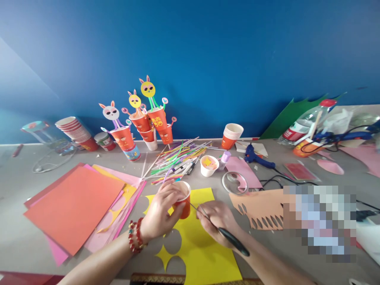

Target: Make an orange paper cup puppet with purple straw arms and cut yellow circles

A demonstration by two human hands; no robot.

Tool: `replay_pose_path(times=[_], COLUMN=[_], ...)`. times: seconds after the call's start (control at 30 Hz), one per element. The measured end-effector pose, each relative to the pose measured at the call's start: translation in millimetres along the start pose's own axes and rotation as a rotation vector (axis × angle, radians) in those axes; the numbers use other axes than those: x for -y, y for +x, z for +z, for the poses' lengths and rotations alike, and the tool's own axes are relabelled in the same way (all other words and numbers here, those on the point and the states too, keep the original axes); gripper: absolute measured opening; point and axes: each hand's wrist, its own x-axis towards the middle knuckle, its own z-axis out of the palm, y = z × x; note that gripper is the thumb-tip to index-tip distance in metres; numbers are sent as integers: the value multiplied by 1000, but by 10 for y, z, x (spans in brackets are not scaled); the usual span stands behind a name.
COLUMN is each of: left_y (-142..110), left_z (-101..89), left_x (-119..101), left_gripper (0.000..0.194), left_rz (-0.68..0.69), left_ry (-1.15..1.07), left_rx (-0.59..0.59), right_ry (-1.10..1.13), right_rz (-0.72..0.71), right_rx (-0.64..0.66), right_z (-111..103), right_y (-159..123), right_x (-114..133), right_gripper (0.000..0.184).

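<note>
My left hand (164,206) is wrapped around a red paper cup (186,209), its fingers at the rim and side. The cup stands over a yellow sheet (210,253) with round holes cut out. In my right hand (219,221) is a thin metal tool with a black handle (233,241). Its slim shaft reaches the cup's right side; whether the tip has gone through the wall, I cannot tell. A purple straw (168,174) shows just behind my left hand. Close by is a white paper cup (209,166) holding yellow and pink paper pieces.
Coloured sheets (75,206) lie at left. Finished rabbit-faced cups (121,136) stand at the back, with loose straws (178,158) before them. To the right are stacked cups (232,135), a tape roll (235,183), a blue glue gun (257,156) and a bottle (308,122).
</note>
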Motion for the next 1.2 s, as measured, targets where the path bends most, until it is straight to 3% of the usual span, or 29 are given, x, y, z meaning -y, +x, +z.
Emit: replay_pose_path(times=[0.07,0.13,0.33,0.43,0.57,0.77,0.9,1.0,1.2], left_y=[2,4,-12,-19,-8,8,17,17,-13], left_z=[-13,-18,10,19,17,-8,-33,-34,-9], left_x=[-2,-10,-39,-48,-58,-44,-50,-63,-56], left_gripper=[15,16,20,23,17,14,12,13,21], left_rz=[-1,21,87,125,65,8,-37,-21,74], left_ry=[-27,-8,202,282,232,93,4,30,264], left_rx=[8,18,5,6,23,52,51,55,106], right_ry=[-98,-35,649,854,789,152,-79,51,744], right_rz=[-72,-32,497,652,582,136,-6,74,537], right_rx=[15,31,-10,-46,-19,52,66,61,-11], right_z=[-31,-42,105,194,155,-5,-17,-9,129], right_y=[7,1,-37,-47,-53,-18,10,2,-36], right_x=[-11,10,117,104,74,22,-8,25,112], right_gripper=[31,33,44,45,44,38,36,38,44])
